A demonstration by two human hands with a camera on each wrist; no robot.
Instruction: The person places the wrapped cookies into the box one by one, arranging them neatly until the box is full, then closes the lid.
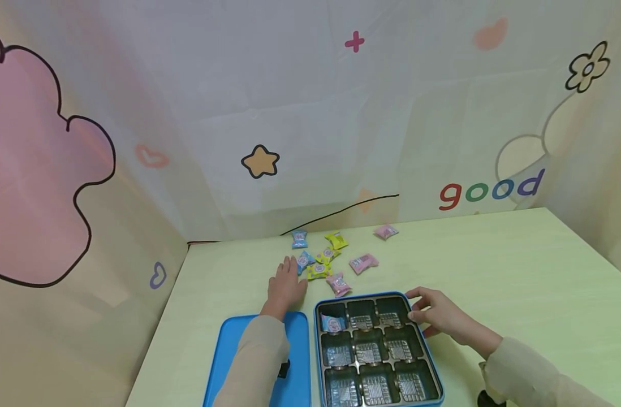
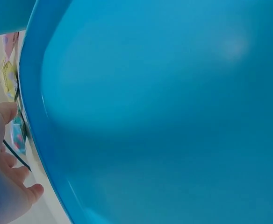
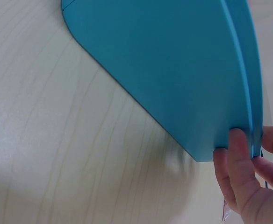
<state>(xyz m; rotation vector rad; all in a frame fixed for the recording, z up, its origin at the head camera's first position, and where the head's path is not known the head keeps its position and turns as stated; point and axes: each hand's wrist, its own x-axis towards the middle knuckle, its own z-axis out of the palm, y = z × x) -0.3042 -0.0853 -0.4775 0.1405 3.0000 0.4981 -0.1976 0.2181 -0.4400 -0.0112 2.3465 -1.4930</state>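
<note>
My left hand (image 1: 286, 285) reaches over the far edge of a blue lid (image 1: 299, 362), fingers extended beside a blue-wrapped candy (image 1: 305, 261). Whether the fingertips touch that candy I cannot tell. In the left wrist view, thumb and fingers of the left hand (image 2: 8, 170) stand apart, with the blue candy (image 2: 18, 135) beyond them. My right hand (image 1: 443, 315) grips the far right corner of a blue tin (image 1: 432, 376), thumb over the rim and fingers against the outer wall. A dark tray (image 1: 358, 362) of square compartments fills the tin; one blue candy (image 1: 333, 323) lies in its far left compartment.
Several candies lie loose behind the tin: yellow ones (image 1: 319, 271), pink ones (image 1: 363, 263) and another blue one (image 1: 299, 239) near the back edge. The lid lies left of the tin on a pale wooden table (image 1: 524, 271). A printed cloth (image 1: 315, 130) hangs behind.
</note>
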